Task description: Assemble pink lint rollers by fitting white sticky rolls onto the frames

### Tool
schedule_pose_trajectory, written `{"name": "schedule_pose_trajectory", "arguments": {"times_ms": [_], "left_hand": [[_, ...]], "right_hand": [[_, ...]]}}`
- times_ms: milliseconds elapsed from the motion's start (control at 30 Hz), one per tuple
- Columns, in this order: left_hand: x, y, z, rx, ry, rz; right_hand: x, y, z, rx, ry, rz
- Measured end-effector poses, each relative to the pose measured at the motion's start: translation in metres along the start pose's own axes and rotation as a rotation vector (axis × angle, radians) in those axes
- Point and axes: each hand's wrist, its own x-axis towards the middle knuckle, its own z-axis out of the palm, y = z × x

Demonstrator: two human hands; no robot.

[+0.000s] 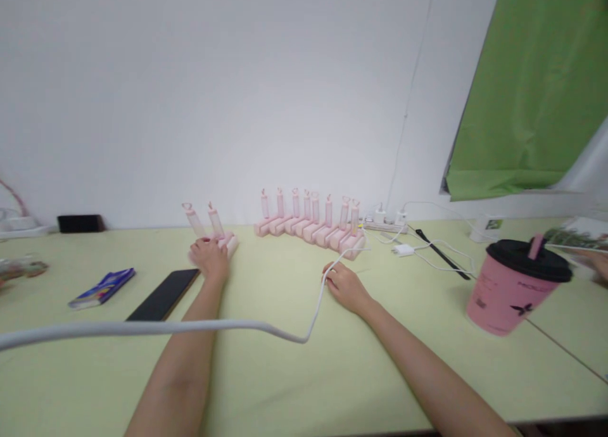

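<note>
My left hand (209, 258) is closed over the near end of a pink block (232, 242) at the left; its fingertips are partly hidden. Two pale pink see-through tubes (216, 223) with small loop-shaped tops rise from the blocks there, slightly tilted. To the right, a curved row of pink blocks (308, 233) stands along the wall, carrying several upright tubes (329, 212) of the same kind. My right hand (349, 289) rests on the table in front of the row's right end, fingers loosely bent and apart, with nothing visible in it.
A white cable (213, 325) crosses the view close to the camera. A black phone (164, 296) and a blue packet (103, 288) lie left. At right are a pink lidded cup (513, 291), a white charger (403, 250), a black strap (441, 254) and another person's hand (599, 263).
</note>
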Motion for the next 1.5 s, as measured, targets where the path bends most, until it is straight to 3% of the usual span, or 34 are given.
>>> {"name": "schedule_pose_trajectory", "arguments": {"times_ms": [133, 433, 600, 733, 900, 1033, 1100, 1267, 1500], "left_hand": [[0.007, -0.002, 0.006, 0.117, 0.171, -0.059], [-0.008, 0.008, -0.005, 0.115, 0.233, -0.016], [-0.023, 0.014, -0.005, -0.002, 0.312, 0.031], [-0.041, 0.028, -0.007, 0.014, 0.234, 0.128], [-0.084, 0.061, -0.012, 0.035, 0.143, 0.239], [-0.115, 0.085, -0.015, 0.039, -0.007, 0.517], [-0.121, 0.091, -0.014, 0.034, -0.070, 0.573], [-0.119, 0.090, -0.009, 0.018, -0.157, 0.434], [-0.113, 0.082, -0.004, -0.081, -0.292, 0.425]], "right_hand": [[0.001, 0.003, 0.000, -0.036, -0.020, 0.033], [0.001, 0.006, 0.000, -0.118, -0.034, 0.096], [0.002, 0.015, -0.007, -0.265, 0.066, 0.236], [0.000, 0.030, -0.010, -0.407, 0.079, 0.362], [-0.003, 0.042, -0.003, -0.427, -0.003, 0.427], [-0.002, 0.038, -0.004, -0.403, -0.006, 0.456], [0.000, 0.036, -0.006, -0.411, 0.014, 0.442], [0.004, 0.040, 0.000, -0.438, 0.030, 0.507], [0.004, 0.049, 0.009, -0.395, -0.034, 0.558]]}}
